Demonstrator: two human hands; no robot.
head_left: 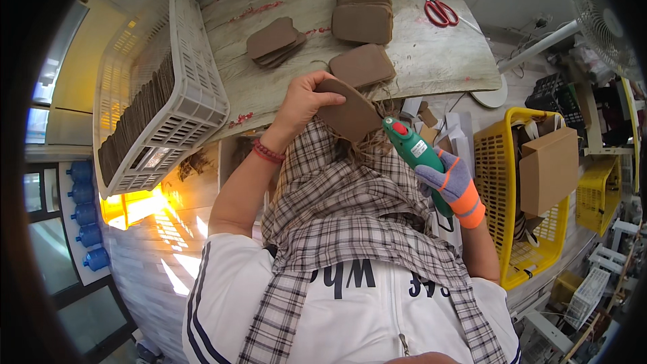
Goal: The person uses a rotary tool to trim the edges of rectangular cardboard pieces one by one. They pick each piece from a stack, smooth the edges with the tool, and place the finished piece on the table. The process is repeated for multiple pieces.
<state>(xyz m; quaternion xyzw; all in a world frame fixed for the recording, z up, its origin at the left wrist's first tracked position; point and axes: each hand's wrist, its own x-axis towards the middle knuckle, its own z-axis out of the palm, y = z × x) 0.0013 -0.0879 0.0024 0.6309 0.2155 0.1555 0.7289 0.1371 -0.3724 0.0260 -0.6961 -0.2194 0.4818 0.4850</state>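
Between the thumb and fingers of my left hand [300, 106] is a flat brown piece [350, 114] with rounded corners, held tilted over my lap just off the table's near edge. My right hand [450, 182], in a grey and orange glove, wraps round a green handheld power tool [416, 149] with a red button. The tool's tip is close to the right edge of the brown piece; whether they touch I cannot tell. Thin brown strips [369, 145] dangle below the piece. Beyond my hands lie a small stack of similar pieces [364, 65] and a fanned pile [275, 40].
A taller brown stack [362, 23] and red-handled scissors [441, 12] lie on the worn table [431, 61]. To the left stands a white crate [192, 94] packed with brown pieces. A yellow basket [492, 195] holding a cardboard box [549, 170] is at right, near a fan [603, 20].
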